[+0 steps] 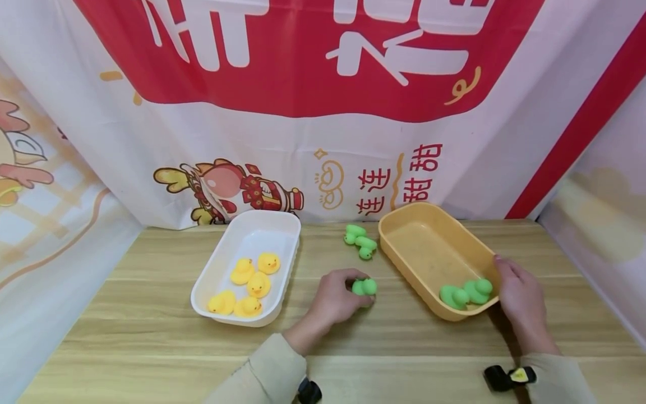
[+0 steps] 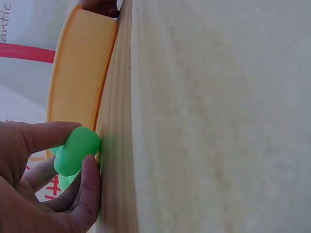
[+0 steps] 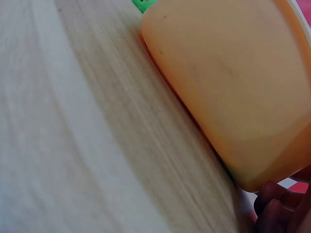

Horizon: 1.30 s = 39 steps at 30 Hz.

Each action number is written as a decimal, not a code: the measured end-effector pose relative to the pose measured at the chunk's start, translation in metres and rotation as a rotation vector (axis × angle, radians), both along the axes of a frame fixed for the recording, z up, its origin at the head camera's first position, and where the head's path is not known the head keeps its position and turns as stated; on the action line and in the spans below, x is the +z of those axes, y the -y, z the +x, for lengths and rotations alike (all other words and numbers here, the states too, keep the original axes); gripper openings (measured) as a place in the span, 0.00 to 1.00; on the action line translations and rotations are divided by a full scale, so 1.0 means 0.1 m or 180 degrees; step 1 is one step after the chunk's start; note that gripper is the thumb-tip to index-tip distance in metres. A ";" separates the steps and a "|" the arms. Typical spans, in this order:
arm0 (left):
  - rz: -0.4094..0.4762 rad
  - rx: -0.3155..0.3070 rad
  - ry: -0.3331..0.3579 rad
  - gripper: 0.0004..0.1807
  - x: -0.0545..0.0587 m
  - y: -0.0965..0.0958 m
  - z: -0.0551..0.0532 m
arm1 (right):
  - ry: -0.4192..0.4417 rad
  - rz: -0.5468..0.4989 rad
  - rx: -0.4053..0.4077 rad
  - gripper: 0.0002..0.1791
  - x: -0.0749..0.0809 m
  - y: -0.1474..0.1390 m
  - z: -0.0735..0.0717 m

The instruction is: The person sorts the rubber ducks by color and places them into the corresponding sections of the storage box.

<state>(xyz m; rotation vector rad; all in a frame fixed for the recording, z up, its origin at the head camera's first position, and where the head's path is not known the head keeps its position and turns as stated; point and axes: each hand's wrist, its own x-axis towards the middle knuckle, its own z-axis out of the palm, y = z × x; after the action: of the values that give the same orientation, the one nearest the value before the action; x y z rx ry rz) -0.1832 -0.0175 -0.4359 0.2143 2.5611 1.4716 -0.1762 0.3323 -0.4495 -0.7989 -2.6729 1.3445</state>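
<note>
My left hand [image 1: 339, 295] pinches a small green toy duck [image 1: 364, 287] just above or on the table, between the two bins. In the left wrist view that green duck [image 2: 77, 150] sits between thumb and fingers. With my right hand [image 1: 522, 300] I hold the right side of an orange-yellow plastic bin [image 1: 421, 247] by its rim. Two green ducks [image 1: 454, 297] lie at the bin's near end. In the right wrist view the fingertips [image 3: 272, 213] are against the bin's lower corner. Two more green ducks [image 1: 365, 247] lie on the table left of the bin.
A white plastic bin [image 1: 202, 280] with several yellow toy ducks [image 1: 258, 285] stands on the left of the wooden table [image 1: 151, 336]. Behind the table hangs a red and white printed cloth [image 1: 303, 84]. More cloth [image 1: 55, 235] closes off the sides.
</note>
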 end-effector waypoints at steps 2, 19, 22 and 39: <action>-0.0011 0.0008 -0.0066 0.17 0.00 0.00 0.01 | -0.0005 -0.0008 -0.0004 0.40 0.00 0.00 0.00; 0.0000 0.0154 -0.0078 0.20 0.02 -0.04 -0.03 | -0.0062 -0.0009 -0.0065 0.39 -0.06 -0.01 0.01; 0.0148 0.0220 -0.0059 0.23 0.13 -0.08 -0.04 | -0.0046 -0.0030 -0.0076 0.39 -0.05 -0.01 0.00; 0.0536 -0.0155 -0.0521 0.18 0.69 -0.61 -0.03 | -0.0011 0.0024 -0.0001 0.40 0.00 -0.01 0.02</action>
<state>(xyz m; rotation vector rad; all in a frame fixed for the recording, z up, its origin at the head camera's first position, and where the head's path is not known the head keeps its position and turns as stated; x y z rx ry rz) -0.1859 0.0436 -0.3671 0.4341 2.5332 1.7185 -0.1746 0.3335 -0.4499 -0.7954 -2.6735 1.3336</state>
